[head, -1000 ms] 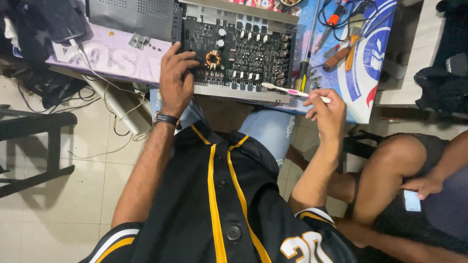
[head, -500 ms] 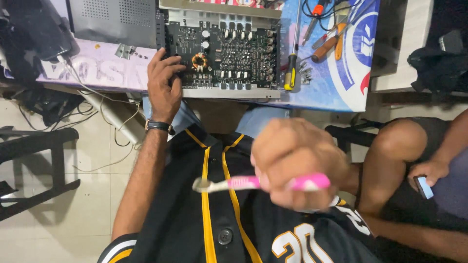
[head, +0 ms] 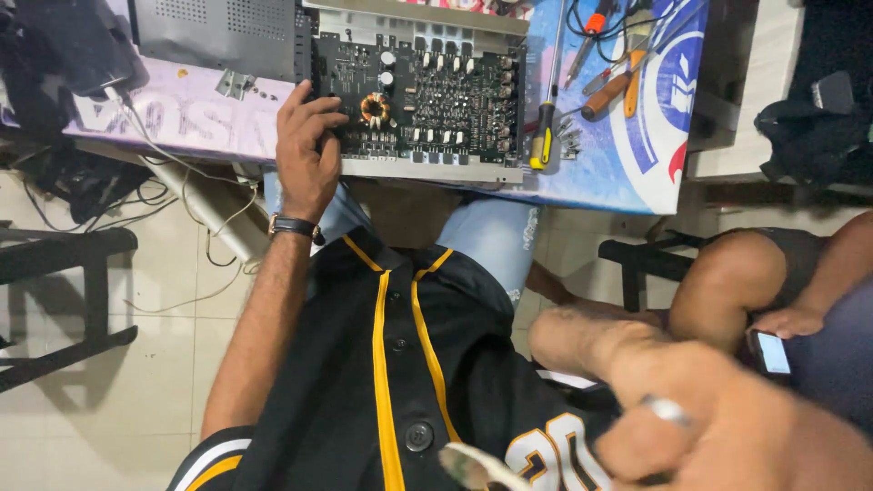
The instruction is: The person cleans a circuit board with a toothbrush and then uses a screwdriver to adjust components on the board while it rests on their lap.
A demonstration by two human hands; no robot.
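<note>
Resting left hand (head: 306, 155) on circuit board (head: 423, 95) — long axis sideways

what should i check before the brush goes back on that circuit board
1. Left hand steadying the circuit board: ok, fingers rest on its left edge.
2. Board flat on the table: ok.
3. Right hand grip on the brush: cannot tell, blurred close to camera.
4. Brush head condition: cannot tell, only a pale blurred tip shows.
5. Screwdriver off the board: ok, it lies beside the right edge.
</note>
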